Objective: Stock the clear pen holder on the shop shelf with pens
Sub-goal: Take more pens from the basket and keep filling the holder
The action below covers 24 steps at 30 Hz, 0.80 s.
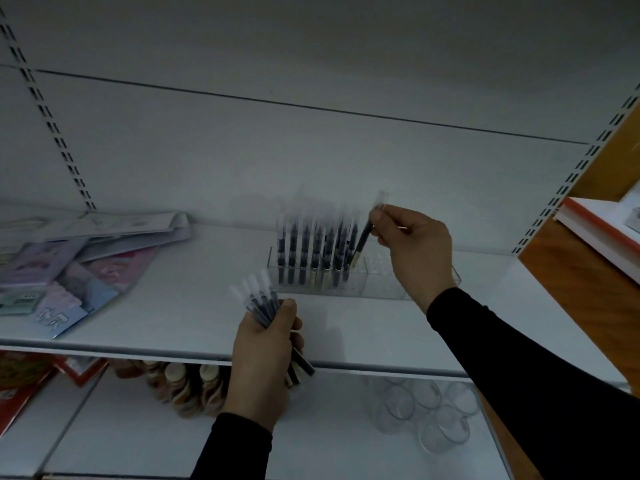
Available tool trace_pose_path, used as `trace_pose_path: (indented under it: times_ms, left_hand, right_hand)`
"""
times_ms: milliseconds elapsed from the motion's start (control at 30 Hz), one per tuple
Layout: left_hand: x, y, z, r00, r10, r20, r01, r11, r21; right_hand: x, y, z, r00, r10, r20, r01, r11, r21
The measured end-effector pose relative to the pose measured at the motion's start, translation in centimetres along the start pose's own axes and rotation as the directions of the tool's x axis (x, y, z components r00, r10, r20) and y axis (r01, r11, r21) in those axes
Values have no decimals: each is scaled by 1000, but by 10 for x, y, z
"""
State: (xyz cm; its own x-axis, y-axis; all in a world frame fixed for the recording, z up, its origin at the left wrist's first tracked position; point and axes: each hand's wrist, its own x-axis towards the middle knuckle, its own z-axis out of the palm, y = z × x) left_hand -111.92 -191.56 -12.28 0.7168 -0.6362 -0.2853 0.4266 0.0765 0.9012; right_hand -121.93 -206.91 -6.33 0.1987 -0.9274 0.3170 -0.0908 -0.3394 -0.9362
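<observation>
Stocking status: about half done, by my judgement.
Holder: clear plastic pen holder [363, 278] on white shelf [207, 306]; left slots filled, right end bare.
Your right hand [412, 244]: pinching one dark clear-capped pen [363, 237], tip at holder.
Your left hand [266, 344]: clasping spare pen bundle [258, 299].

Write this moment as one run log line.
right hand: lowering one dark clear-capped pen into clear plastic pen holder | left hand: holding spare pen bundle

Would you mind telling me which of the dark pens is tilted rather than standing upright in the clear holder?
The dark pen pinched in the right hand; it leans, tip entering the clear holder.
</observation>
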Motion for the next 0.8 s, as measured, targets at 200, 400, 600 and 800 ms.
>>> trace_pose_path:
  times_ms: [200, 400, 600, 800]
  left_hand:
    - [0, 0, -1, 1000, 9, 7, -9, 1000, 15]
    - [0, 1, -2, 1000, -5, 13, 5, 1000, 0]
    - [2, 0, -3, 999, -14, 31, 14, 1000, 10]
    - [1, -2, -2, 997, -40, 59, 37, 998, 45]
  right_hand:
    - [-6, 6, 5, 999, -22, 33, 26, 991, -128]
    - [-9, 16, 10, 997, -8, 71, 24, 972, -232]
    - [-9, 19, 10, 996, -11, 94, 37, 960, -279]
    - [-21, 22, 3, 999, -30, 45, 44, 937, -345]
